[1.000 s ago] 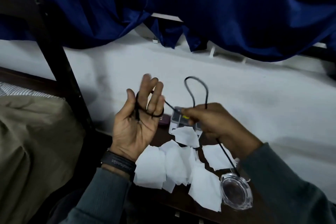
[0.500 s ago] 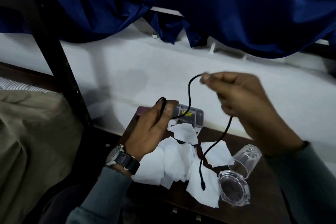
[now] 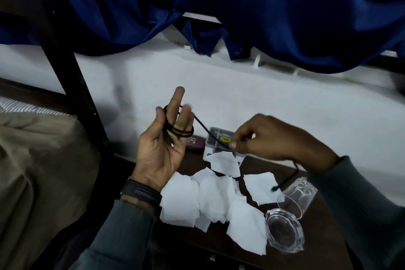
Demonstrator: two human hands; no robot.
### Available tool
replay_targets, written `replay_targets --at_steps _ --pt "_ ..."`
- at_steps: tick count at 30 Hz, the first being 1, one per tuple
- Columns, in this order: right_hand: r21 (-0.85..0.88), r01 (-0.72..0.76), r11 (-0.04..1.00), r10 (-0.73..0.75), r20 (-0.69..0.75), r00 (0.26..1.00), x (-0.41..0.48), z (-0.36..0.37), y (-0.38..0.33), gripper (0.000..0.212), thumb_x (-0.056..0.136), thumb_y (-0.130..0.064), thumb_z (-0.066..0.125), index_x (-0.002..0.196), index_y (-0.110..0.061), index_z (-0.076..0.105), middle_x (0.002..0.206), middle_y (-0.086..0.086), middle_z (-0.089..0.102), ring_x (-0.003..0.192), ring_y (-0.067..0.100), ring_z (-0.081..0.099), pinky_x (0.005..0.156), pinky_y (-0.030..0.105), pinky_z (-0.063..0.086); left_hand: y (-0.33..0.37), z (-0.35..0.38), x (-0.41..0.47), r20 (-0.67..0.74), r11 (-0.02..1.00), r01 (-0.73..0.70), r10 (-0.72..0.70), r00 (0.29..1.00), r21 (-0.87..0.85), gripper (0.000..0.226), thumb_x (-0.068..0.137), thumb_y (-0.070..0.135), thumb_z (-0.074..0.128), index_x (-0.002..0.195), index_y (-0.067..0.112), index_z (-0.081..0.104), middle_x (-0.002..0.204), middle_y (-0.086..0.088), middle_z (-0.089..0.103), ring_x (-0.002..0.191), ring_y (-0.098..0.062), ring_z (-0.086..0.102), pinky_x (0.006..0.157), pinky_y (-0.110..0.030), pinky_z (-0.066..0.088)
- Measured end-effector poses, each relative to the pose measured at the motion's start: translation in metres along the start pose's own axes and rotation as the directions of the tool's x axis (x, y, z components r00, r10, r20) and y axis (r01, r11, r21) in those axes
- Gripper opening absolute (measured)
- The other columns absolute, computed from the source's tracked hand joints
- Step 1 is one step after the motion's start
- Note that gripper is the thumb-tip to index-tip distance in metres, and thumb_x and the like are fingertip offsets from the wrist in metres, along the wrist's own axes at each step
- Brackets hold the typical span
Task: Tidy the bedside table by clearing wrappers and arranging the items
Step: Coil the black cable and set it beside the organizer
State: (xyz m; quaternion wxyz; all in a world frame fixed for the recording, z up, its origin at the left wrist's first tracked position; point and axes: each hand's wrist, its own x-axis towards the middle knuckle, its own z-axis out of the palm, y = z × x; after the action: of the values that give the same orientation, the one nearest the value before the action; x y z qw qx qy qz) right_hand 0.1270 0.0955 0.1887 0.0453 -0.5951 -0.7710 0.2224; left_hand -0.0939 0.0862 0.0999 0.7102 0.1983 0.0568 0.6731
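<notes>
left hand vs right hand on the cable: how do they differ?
Left hand is palm up, fingers straight, black cable looped round them; right hand is knuckles up, pinching a single strand. Left hand shows a dark wristband; right hand's wrist is sleeved. Both hold the same cable.

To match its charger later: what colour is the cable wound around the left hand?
Black; the head view shows the cable best, against the left hand.

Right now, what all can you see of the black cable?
The black cable is a thin cord. Several loops wrap around the straight fingers of the left hand, and one small plug lies on the palm. A taut stretch runs to the right hand, which pinches it. The remainder hangs beneath, ending over a white paper piece.
</notes>
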Motion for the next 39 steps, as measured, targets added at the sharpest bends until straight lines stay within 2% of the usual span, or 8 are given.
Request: replay_targets --at_steps 5,9,11,16,21,27,32,39 --pt "0.073 0.14 0.987 -0.153 0.221 0.963 -0.013 0.016 -0.01 0.016 0.095 -0.041 0.067 0.091 -0.031 0.079 0.071 -0.015 0.074 0.065 0.0 0.066 0.069 0.028 0.054 -0.021 -0.007 0.003 -0.026 0.885 -0.058 0.079 0.997 0.462 0.033 0.112 0.019 0.034 0.138 0.006 0.05 0.139 -0.01 0.068 0.127 -0.027 0.067 0.111 -0.041 0.05" --pt "0.075 0.205 0.976 -0.213 0.122 0.969 -0.013 0.01 -0.015 0.02 0.09 -0.051 0.071 0.084 -0.033 0.076 0.065 -0.018 0.067 0.057 -0.004 0.058 0.061 0.02 0.047 -0.038 -0.009 -0.013 0.099 0.389 -0.097 0.014 0.995 0.916 0.032 0.11 0.037 0.039 0.135 0.033 0.059 0.094 -0.004 0.077 0.084 -0.025 0.074 0.089 -0.059 0.06" --pt "0.071 0.221 0.973 -0.219 -0.034 0.975 -0.01 0.003 -0.012 0.018 0.087 -0.051 0.074 0.078 -0.036 0.077 0.064 -0.022 0.069 0.056 -0.006 0.059 0.056 0.014 0.044 -0.043 -0.005 -0.017 0.154 0.35 -0.13 -0.042 0.987 0.928 0.038 0.113 0.041 0.033 0.107 0.037 0.071 0.059 0.002 0.06 0.054 -0.016 0.056 0.064 -0.051 0.06" --pt "0.06 0.249 0.967 -0.223 -0.278 0.934 -0.002 0.0 0.002 0.018 0.08 -0.061 0.073 0.082 -0.043 0.075 0.078 -0.021 0.071 0.061 0.0 0.065 0.059 0.023 0.047 -0.042 0.005 -0.012 -0.027 0.592 0.109 -0.145 0.989 0.799 0.073 0.103 0.064 0.031 0.076 0.016 0.079 0.033 0.002 0.029 0.056 -0.049 0.039 0.065 -0.022 0.055" --pt "0.133 0.264 0.955 -0.221 -0.274 0.936 0.005 0.019 0.016 0.017 0.095 -0.039 0.07 0.109 -0.038 0.079 0.087 -0.017 0.069 0.084 -0.01 0.061 0.071 0.012 0.04 -0.021 0.0 -0.008 0.005 0.961 0.227 -0.231 0.973 0.16 0.065 0.109 0.051 0.035 0.086 0.009 0.079 0.032 0.004 0.04 0.035 -0.012 0.053 0.068 -0.023 0.056" --pt "-0.011 0.24 0.971 -0.238 0.098 0.966 -0.002 0.065 -0.005 0.021 0.106 -0.031 0.052 0.086 -0.027 0.053 0.086 0.003 0.064 0.083 0.022 0.062 0.08 0.04 0.051 -0.018 -0.008 0.003 0.097 0.986 0.102 -0.115 0.989 0.132 0.05 0.114 0.03 0.029 0.14 0.003 0.061 0.129 -0.004 0.075 0.107 -0.013 0.075 0.089 -0.029 0.061" --pt "-0.209 0.291 0.933 -0.321 -0.122 0.939 -0.011 0.052 -0.015 0.017 0.106 -0.033 0.049 0.108 -0.03 0.066 0.105 -0.005 0.063 0.102 0.021 0.064 0.084 0.041 0.052 -0.039 -0.015 -0.004 0.033 0.483 -0.045 0.034 0.999 0.875 0.035 0.113 0.026 0.037 0.146 0.023 0.047 0.121 0.004 0.073 0.118 -0.013 0.069 0.094 -0.023 0.054" --pt "-0.324 0.273 0.906 -0.311 -0.071 0.948 -0.021 0.035 -0.02 0.016 0.101 -0.037 0.057 0.108 -0.035 0.07 0.097 -0.011 0.05 0.095 0.024 0.063 0.079 0.041 0.053 -0.039 -0.018 -0.009 0.112 0.22 -0.102 -0.031 0.993 0.97 0.029 0.113 0.028 0.036 0.134 0.025 0.057 0.093 -0.009 0.076 0.087 -0.02 0.074 0.074 -0.023 0.061"
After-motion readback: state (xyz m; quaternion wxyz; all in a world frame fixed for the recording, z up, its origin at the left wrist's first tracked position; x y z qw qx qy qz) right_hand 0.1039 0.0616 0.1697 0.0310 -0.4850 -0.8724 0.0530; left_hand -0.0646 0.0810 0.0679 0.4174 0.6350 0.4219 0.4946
